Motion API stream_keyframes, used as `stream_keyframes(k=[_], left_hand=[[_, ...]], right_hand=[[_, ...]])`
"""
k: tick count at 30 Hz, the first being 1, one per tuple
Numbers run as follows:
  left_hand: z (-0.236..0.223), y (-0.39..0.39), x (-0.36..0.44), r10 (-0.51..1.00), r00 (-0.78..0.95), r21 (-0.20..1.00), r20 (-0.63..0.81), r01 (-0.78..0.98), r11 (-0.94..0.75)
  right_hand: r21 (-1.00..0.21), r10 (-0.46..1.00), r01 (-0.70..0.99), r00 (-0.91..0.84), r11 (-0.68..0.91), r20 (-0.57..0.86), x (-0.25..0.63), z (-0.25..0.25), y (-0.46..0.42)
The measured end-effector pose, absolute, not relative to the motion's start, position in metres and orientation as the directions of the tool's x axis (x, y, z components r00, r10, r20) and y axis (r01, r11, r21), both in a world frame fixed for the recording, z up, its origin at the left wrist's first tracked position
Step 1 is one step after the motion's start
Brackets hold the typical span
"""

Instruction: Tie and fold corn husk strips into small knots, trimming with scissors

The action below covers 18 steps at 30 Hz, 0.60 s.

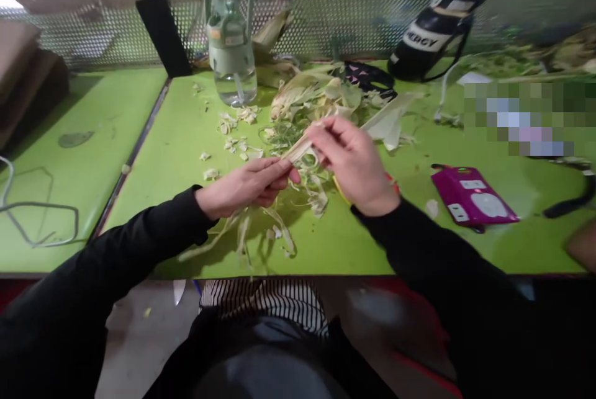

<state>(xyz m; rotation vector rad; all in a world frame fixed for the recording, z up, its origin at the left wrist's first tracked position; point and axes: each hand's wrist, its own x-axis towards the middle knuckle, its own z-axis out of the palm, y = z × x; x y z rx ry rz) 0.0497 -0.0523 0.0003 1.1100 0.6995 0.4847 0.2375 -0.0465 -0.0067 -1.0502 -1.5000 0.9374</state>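
Our left hand (254, 185) and right hand (351, 160) pinch a pale, ribbed, fibrous strip (298, 147) above curled, papery husks (321, 98).

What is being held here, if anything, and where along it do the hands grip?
A pale husk-like strip: the left hand grips its lower end, and the right hand pinches its upper end.
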Motion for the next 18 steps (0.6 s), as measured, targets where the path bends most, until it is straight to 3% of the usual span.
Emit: stream_keyframes(k=[8,13,18], left_hand=[[-0.017,-0.063,0.025,0.647,0.674,0.861,-0.357,-0.032,0.508],[-0.019,-0.073,0.019,0.672,0.619,0.814,-0.407,-0.089,0.574],[-0.022,-0.073,0.016,0.605,0.732,0.814,-0.315,-0.120,0.569]], right_hand=[[-0.967,0.965,-0.027,0.076,0.253,0.251,0.260,-0.008,-0.017],[-0.971,0.969,-0.038,0.093,0.234,0.230,0.255,-0.009,-0.017],[-0.973,0.966,-0.002,0.119,0.230,0.228,0.251,-0.003,-0.019]])
